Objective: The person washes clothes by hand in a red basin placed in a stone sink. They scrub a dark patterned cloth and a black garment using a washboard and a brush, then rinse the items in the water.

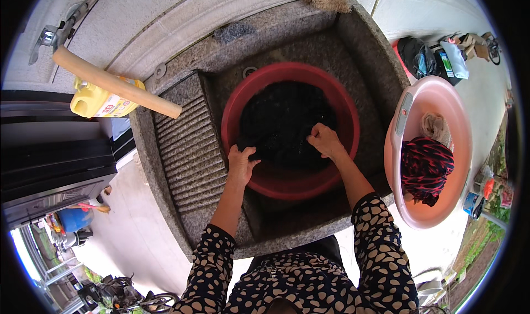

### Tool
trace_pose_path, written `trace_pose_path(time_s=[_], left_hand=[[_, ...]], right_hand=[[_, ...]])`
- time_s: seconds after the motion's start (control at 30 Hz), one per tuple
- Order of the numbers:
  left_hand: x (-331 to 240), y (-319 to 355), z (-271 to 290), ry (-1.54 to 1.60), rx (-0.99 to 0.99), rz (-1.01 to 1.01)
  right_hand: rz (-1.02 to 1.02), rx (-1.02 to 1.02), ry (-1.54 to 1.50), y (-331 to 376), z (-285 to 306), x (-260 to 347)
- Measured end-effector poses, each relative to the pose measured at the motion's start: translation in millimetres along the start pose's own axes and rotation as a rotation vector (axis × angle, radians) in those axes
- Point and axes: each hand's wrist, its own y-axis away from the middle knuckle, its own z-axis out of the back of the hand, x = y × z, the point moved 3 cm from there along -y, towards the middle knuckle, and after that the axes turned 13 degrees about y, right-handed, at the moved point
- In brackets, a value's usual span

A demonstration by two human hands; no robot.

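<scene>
Wet black cloth (287,115) fills much of a red basin (346,115), which stands inside a grey stone sink. My left hand (242,162) is at the basin's near left side, its fingers curled round an edge of the cloth. On the right side of the cloth, my right hand (327,142) is closed in a pinch on another part of it. The fingertips of both hands are partly lost against the dark fabric. Whether the cloth is one garment or more, I cannot tell.
Left of the basin is the sink's ribbed washboard (190,148). A tan tap hose (118,82) reaches over a yellow jug (96,99). At the right, a pink tub (466,154) holds a red-and-black patterned cloth (425,165). A brown scrubber (327,0) lies on the far rim.
</scene>
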Motion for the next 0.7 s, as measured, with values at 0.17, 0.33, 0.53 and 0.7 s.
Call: trace_pose_path(time_s=[0.17,0.33,0.53,0.7], left_hand=[[-15.3,20.1,-16.1,-0.181,-0.134,-0.296],[-43.4,45.2,-4.1,-0.233,-0.207,-0.561],[-70.5,77.8,13.3,-0.694,-0.099,-0.719],[-88.7,84.2,10.7,-1.290,-0.052,-1.272]], right_hand=[[-0.091,-0.312,0.547,3.8,-40.1,-18.8],[-0.008,-0.203,0.671,-6.8,-43.3,-39.9],[-0.126,-0.144,0.408,-7.7,-57.4,-36.1],[0.316,-0.774,0.547,28.8,-25.6,2.7]])
